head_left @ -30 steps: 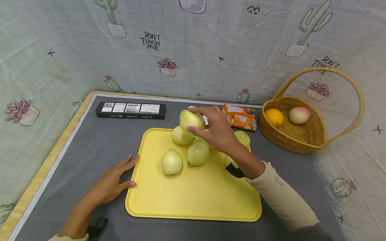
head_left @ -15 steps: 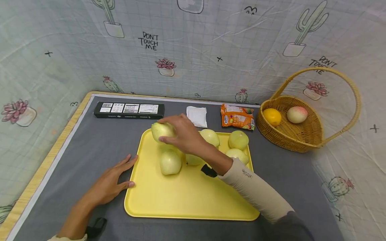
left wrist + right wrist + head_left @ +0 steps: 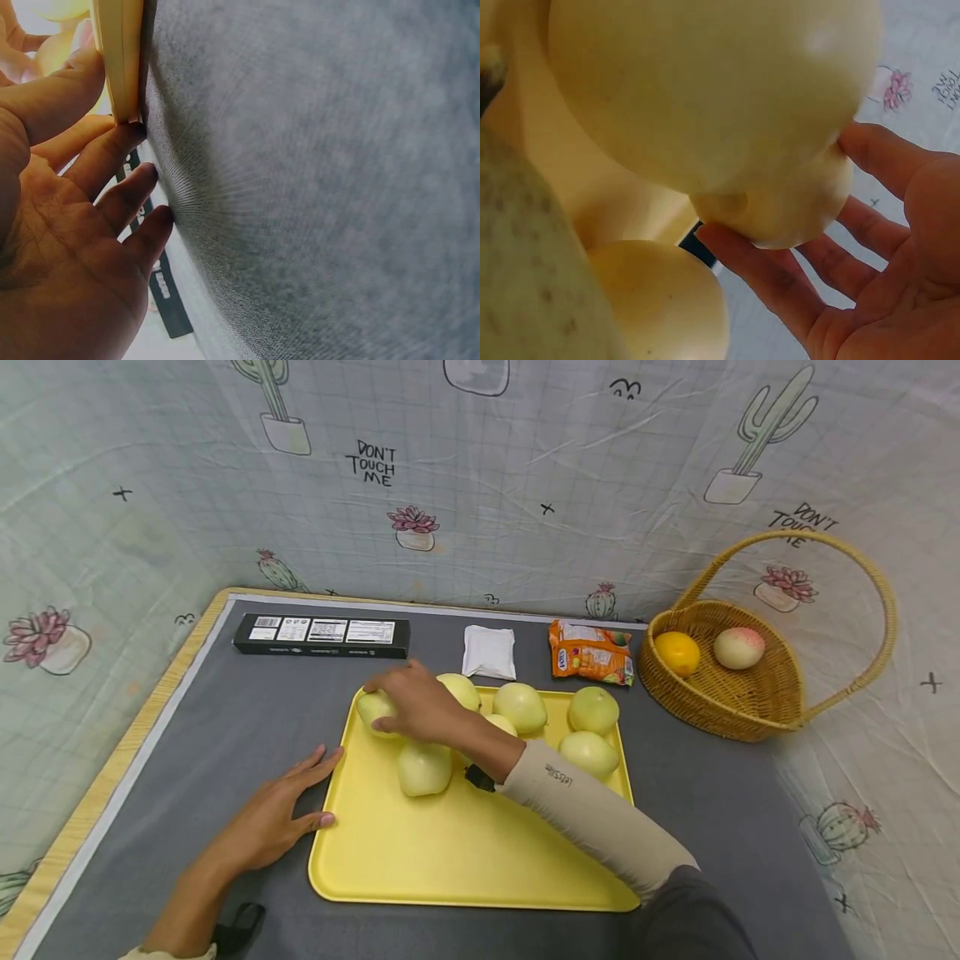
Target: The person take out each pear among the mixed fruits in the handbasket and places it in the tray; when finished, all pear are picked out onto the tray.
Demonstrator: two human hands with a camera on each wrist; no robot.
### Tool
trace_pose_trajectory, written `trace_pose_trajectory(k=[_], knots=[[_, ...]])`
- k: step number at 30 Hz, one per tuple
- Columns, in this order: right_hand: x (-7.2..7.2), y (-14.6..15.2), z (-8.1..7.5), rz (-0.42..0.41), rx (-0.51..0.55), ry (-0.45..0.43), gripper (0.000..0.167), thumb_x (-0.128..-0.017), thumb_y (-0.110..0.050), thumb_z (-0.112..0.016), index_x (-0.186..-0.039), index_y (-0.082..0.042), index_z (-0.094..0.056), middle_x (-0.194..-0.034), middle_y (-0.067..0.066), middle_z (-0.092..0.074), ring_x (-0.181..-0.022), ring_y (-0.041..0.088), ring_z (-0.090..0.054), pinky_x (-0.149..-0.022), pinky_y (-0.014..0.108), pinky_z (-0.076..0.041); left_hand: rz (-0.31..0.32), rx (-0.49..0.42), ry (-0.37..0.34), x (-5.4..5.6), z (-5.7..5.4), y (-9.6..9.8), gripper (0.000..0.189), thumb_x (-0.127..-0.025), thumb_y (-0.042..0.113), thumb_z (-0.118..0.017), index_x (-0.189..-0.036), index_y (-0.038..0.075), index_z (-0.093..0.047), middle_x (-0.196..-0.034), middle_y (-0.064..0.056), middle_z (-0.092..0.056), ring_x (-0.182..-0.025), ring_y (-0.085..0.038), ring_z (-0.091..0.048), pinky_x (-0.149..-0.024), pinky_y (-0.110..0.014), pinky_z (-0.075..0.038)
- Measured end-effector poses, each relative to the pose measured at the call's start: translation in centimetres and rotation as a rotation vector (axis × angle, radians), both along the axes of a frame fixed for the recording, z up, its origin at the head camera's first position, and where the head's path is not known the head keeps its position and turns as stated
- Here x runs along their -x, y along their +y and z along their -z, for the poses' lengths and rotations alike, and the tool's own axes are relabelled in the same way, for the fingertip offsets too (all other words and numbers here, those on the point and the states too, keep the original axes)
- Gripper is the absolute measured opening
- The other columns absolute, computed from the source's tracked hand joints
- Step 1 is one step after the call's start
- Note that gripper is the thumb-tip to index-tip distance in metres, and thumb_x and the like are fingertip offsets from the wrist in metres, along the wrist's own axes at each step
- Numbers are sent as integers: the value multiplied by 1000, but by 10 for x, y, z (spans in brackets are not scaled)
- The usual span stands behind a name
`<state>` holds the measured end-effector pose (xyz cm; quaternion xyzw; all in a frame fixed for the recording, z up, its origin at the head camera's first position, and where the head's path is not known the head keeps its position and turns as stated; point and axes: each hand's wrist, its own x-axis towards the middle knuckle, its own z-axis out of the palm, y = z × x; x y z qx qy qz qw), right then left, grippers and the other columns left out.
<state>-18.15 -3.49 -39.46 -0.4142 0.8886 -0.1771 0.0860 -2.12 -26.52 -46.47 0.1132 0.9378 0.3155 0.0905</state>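
Near the far left corner of the yellow tray (image 3: 480,868), my right hand (image 3: 423,702) grips a pale green pear (image 3: 372,712) between thumb and fingers. In the right wrist view that pear (image 3: 802,202) is partly hidden by a nearer one. Just in front of the hand lies another pear (image 3: 424,768). My left hand (image 3: 273,818) rests at the tray's left side with fingers spread and thumb at the rim. In the left wrist view the left hand's fingertips (image 3: 131,135) touch the tray's edge (image 3: 120,67) and the cloth.
Several more pears (image 3: 590,754) sit along the tray's far and right parts. Behind it lie a black box (image 3: 322,635), a white packet (image 3: 489,652) and an orange snack bag (image 3: 591,652). A wicker basket (image 3: 750,714) at the right holds an orange fruit (image 3: 677,653) and a peach (image 3: 739,647).
My right hand has carried the pear leftward from above the other pears and down to the tray's far left corner. The left hand has stayed at the rim.
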Motion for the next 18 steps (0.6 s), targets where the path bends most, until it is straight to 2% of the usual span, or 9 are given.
trace_pose_trajectory(k=[4,6,13,16,18], knots=[[0,-4,4,-4,-54,11,51,-97,-33,-81,-142,-12,-69,-139,-1,-73,-131,17,-65,-122,38,-34,0,5,-1,0,-1,1,93,-91,24,-84,-169,21,-33,-171,-29,-31,-151,-56,-38,-108,-72,-44],[0,-4,5,2,-71,18,51,-97,-33,-81,-142,-12,-68,-138,-1,-73,-129,17,-66,-119,36,-36,2,5,-7,0,-1,1,94,-91,24,-84,-169,21,-32,-171,-29,-31,-151,-56,-38,-108,-72,-43],[-3,0,1,66,-95,37,54,-99,-39,-78,-147,-18,-65,-142,-3,-71,-132,19,-63,-114,34,-44,1,-12,-17,2,0,3,93,-91,25,-84,-169,20,-34,-171,-29,-31,-152,-56,-37,-109,-72,-43],[-9,11,-9,103,-55,26,54,-101,-41,-75,-150,-22,-63,-148,-3,-67,-137,23,-58,-112,39,-49,-37,-28,58,4,-3,0,83,-92,24,-84,-164,15,-45,-163,-25,-47,-146,-54,-48,-107,-70,-45],[-15,24,-17,124,-16,21,53,-102,-41,-73,-151,-24,-62,-151,-2,-65,-136,25,-55,-107,41,-52,-95,-43,176,7,-8,-2,70,-92,18,-85,-155,10,-56,-152,-23,-60,-137,-50,-57,-104,-67,-47]])
